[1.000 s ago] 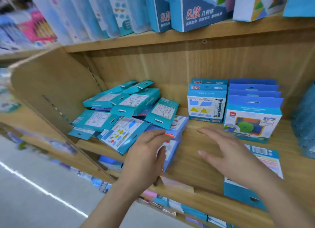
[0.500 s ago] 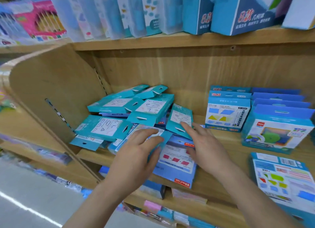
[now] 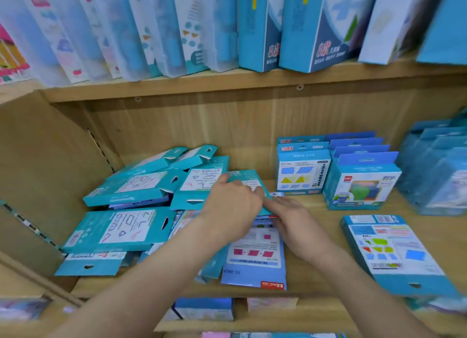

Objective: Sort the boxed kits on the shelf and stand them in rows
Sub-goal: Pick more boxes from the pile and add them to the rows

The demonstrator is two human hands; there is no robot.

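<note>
Hands have closed in: my left hand (image 3: 231,206) and right hand (image 3: 294,225) now pinch one teal box (image 3: 249,182) off the heap by the shelf (image 3: 316,208) middle, ready for standing it.

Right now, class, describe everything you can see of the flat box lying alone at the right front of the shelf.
The flat box is blue card, lying face-up on the wooden shelf, printed with coloured shapes, small text and barcodes. A hang-hole tab points toward the shelf's front edge. It lies slightly askew, in front of the standing boxes. Neither hand touches it.
</note>
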